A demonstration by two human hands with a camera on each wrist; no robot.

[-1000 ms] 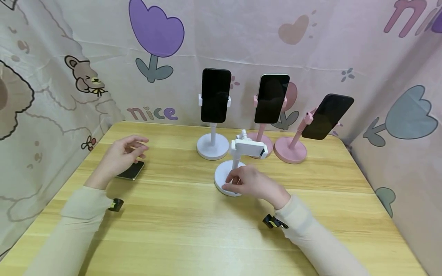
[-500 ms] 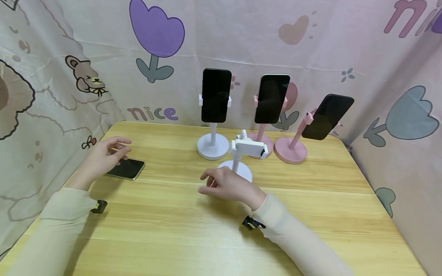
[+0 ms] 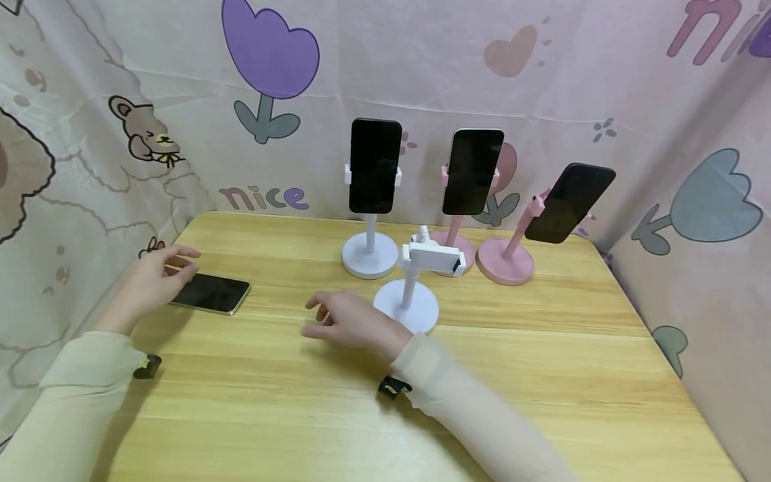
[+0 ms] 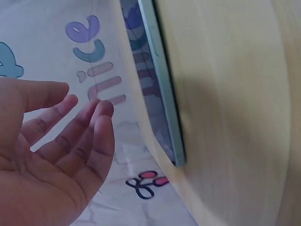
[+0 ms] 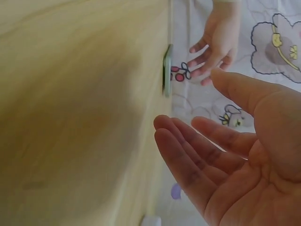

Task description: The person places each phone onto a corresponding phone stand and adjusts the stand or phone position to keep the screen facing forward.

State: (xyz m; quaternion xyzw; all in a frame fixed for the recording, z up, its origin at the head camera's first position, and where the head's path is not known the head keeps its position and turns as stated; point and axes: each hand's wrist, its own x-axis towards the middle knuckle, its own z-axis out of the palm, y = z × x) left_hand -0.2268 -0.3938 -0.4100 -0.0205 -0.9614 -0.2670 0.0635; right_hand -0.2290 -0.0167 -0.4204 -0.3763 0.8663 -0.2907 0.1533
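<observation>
A smartphone (image 3: 215, 293) with a dark screen and pale green edge lies flat at the table's left. Above its left end hovers my left hand (image 3: 149, 284), fingers loosely bent and holding nothing; the left wrist view shows a gap between the fingertips and the phone (image 4: 162, 80). My right hand (image 3: 355, 321) is over the middle of the table, its fingers relaxed with nothing in them. Just behind it stands a white phone stand (image 3: 409, 304), whose white holder (image 3: 432, 258) is tilted nearly flat. Whether that holder carries a phone I cannot tell.
Along the back stand a white stand (image 3: 369, 256) bearing a black phone (image 3: 375, 166), a pink stand (image 3: 456, 237) with a phone (image 3: 473, 171), and another pink stand (image 3: 506, 261) with a tilted phone (image 3: 569, 203). A printed curtain (image 3: 409, 60) hangs behind the table (image 3: 289, 415).
My right hand has moved left, away from the front white stand's base. My left hand has shifted left over the phone, uncovering more of it. The front white stand's base has turned or shifted slightly.
</observation>
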